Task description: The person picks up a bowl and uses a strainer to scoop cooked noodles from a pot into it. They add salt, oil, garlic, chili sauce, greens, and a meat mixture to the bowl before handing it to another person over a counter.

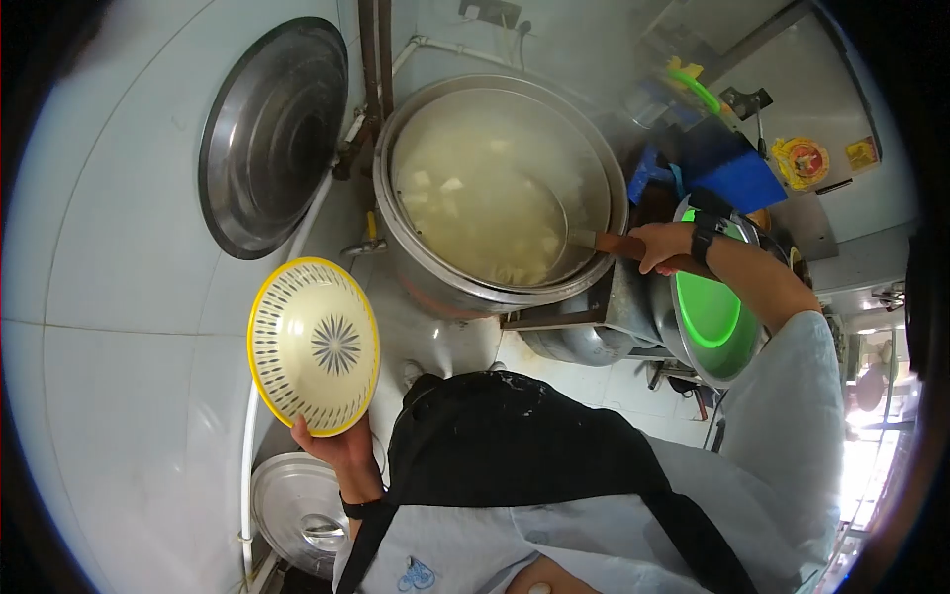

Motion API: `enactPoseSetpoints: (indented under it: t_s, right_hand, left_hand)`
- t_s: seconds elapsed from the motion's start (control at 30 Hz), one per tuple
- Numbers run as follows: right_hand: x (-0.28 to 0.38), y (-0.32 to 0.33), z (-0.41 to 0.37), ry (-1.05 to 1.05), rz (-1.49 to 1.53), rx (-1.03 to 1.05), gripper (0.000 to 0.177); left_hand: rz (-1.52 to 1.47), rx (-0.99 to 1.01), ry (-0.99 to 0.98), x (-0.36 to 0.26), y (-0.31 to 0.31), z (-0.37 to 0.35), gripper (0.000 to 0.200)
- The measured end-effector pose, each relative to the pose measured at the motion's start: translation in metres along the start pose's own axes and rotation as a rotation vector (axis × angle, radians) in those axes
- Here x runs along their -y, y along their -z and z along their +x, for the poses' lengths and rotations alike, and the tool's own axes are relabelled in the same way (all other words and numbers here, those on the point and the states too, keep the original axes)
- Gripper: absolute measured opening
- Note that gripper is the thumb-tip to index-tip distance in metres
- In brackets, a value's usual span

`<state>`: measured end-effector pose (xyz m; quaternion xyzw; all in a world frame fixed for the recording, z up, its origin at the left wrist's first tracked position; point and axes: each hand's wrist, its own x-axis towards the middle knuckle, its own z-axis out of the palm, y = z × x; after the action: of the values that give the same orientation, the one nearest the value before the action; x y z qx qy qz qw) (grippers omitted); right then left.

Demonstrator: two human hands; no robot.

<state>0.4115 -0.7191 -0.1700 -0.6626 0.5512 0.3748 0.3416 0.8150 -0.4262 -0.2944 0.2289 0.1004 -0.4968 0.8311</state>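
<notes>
My left hand (341, 445) grips the lower rim of a cream slotted basket (297, 351) with a yellow edge, tilted up beside the tiled wall. Nothing lies in the basket. My right hand (665, 247) is wrapped round the wooden handle (621, 246) of a large ladle. The ladle's metal end reaches into a big steel pot (386, 203), and its bowl is partly sunk in the cloudy liquid (495, 178). Several pale chunks (452, 184) float there, mostly left of the ladle and along the near side.
A large round lid (275, 139) leans on the left wall, and another lid (302, 505) is low at left. Right of the pot are a metal basin with a green bowl (708, 309) and a blue box (737, 176). Pipes and a tap (366, 246) run between wall and pot.
</notes>
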Motion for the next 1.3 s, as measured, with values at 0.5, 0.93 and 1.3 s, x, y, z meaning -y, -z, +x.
enactPoseSetpoints:
  t_s: [0.5, 0.93, 1.3]
  right_hand:
    - [-0.011, -0.033, 0.07, 0.012, 0.795, 0.282, 0.019]
    - [-0.008, -0.064, 0.039, 0.187, 0.848, 0.134, 0.02]
    - [-0.003, -0.024, -0.001, 0.042, 0.062, -0.257, 0.033]
  left_hand:
    - [0.005, 0.008, -0.05, 0.004, 0.01, 0.008, 0.064]
    - [0.049, 0.087, -0.014, 0.003, -0.005, -0.005, 0.062]
    - [0.071, 0.12, 0.002, 0.005, -0.012, -0.01, 0.066]
